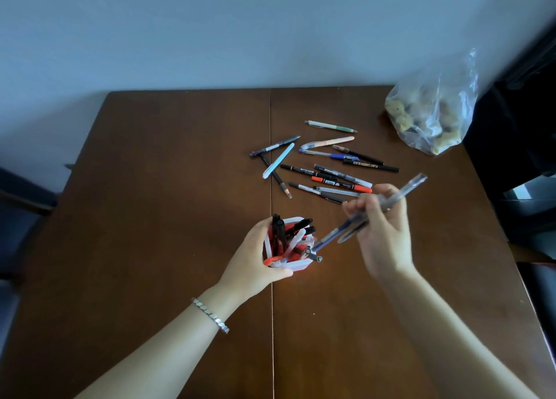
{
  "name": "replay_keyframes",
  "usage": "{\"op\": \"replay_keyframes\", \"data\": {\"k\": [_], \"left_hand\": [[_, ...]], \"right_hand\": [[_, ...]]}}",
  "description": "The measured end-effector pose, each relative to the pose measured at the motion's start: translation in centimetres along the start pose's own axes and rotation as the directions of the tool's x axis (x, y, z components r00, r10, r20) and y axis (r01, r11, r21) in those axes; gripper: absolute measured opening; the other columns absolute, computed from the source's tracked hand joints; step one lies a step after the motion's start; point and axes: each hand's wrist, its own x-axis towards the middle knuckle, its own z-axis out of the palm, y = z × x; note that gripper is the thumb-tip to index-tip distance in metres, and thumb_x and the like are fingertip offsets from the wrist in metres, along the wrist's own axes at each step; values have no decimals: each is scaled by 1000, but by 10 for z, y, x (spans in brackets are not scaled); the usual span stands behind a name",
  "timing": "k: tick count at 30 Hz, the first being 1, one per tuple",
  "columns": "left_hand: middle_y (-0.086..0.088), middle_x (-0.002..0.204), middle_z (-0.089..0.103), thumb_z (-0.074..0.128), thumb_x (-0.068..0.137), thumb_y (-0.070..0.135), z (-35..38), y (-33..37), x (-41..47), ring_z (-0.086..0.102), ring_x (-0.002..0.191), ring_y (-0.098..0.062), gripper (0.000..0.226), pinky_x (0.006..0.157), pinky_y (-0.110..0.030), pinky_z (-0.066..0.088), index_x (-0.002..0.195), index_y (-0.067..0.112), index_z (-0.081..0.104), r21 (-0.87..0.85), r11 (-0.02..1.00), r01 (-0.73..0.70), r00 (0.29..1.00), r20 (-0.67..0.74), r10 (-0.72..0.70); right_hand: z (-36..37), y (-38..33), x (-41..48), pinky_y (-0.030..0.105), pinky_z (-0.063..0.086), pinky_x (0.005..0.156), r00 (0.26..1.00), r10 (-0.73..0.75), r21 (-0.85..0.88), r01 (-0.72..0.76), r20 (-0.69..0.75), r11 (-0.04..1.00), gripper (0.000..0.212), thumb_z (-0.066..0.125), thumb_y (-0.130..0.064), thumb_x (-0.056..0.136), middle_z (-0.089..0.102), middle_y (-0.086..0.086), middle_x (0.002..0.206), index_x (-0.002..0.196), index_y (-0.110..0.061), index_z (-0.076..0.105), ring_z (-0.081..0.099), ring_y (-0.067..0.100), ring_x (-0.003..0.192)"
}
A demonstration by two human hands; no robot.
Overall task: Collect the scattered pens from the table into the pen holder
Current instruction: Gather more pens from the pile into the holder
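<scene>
A white and red pen holder [296, 265] stands near the middle of the brown table [150, 203], with several pens sticking out of it. My left hand [255, 254] wraps around its left side. My right hand [382, 227], just right of the holder, grips a few clear and blue pens [403, 191] that slant down, their lower tips at the holder's rim. Beyond both hands, several scattered pens [325, 164] lie loose on the table: black, blue, orange, light blue, peach and green ones.
A clear plastic bag [433, 113] with lumpy contents sits at the table's far right corner. A seam [271, 158] runs down the table's middle. Dark furniture stands along the right edge, and a pale wall lies behind.
</scene>
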Motion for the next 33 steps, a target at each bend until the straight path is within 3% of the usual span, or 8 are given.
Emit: {"op": "replay_keyframes", "data": {"k": [6, 9, 19, 23, 26, 28, 31, 33], "left_hand": [[25, 112, 51, 80, 66, 24, -3, 9, 0, 51, 103, 9, 67, 87, -7, 44, 112, 50, 40, 2, 1000, -9, 999, -35, 9], [20, 115, 51, 81, 63, 22, -5, 9, -2, 51, 106, 2, 70, 91, -15, 43, 119, 41, 44, -40, 999, -2, 999, -43, 1], [7, 122, 53, 77, 63, 30, -3, 6, -1, 52, 112, -10, 72, 91, -16, 45, 126, 24, 45, -38, 999, -30, 999, -39, 29], [10, 121, 52, 81, 64, 25, -4, 6, -1, 51, 112, -9, 72, 88, -12, 42, 126, 25, 44, -25, 999, -22, 999, -47, 20], [12, 125, 50, 83, 63, 23, -4, 6, -1, 48, 116, -7, 76, 94, -22, 44, 127, 27, 43, -7, 1000, -14, 998, -57, 14], [15, 123, 48, 83, 63, 22, -5, 6, -1, 46, 116, -5, 76, 93, -19, 42, 127, 28, 43, -3, 1000, -12, 998, -54, 12], [14, 127, 49, 82, 64, 25, -5, 4, 0, 48, 120, -8, 74, 97, -24, 46, 127, 31, 42, -2, 1000, -9, 999, -36, 9], [13, 127, 50, 81, 64, 28, -5, 2, 1, 49, 120, -9, 74, 98, -30, 49, 126, 31, 42, 13, 1000, -8, 1000, -30, 8]], "right_hand": [[42, 39, -15, 18, 48, 82, 987, -115, -316, 144, 112, 938, 29, 41, 0, 94, 58, -4, 81, 82, -25, 48, 61, 8, 84], [45, 45, -18, 2, 41, 79, 960, -116, -538, 239, 253, 808, 39, 48, 2, 90, 54, -10, 93, 79, -35, 49, 53, -1, 95], [15, 47, -27, 14, 47, 91, 933, -192, -613, 346, 304, 711, 65, 59, 3, 84, 53, -7, 121, 129, -36, 31, 58, 4, 108], [1, 60, -26, 30, 47, 97, 848, -326, -728, 527, 418, 438, 27, 59, -9, 85, 68, 9, 111, 111, -6, 65, 55, 14, 114], [-7, 65, -26, 34, 42, 102, 779, -286, -725, 626, 559, 287, 35, 45, -28, 92, 67, 9, 115, 108, -6, 67, 48, 20, 124], [-11, 60, -20, 29, 39, 106, 745, -263, -672, 667, 613, 322, 42, 39, -33, 95, 61, 7, 123, 110, -5, 65, 45, 19, 127], [-20, 52, 11, 34, 43, 102, 881, -255, -755, 474, 399, 453, 32, 44, -23, 94, 61, 8, 121, 112, -5, 63, 52, 19, 116], [-31, 53, 48, 40, 39, 105, 974, -159, -889, 214, 162, 404, 30, 48, -9, 92, 57, 12, 126, 120, -7, 57, 47, 24, 122]]}}
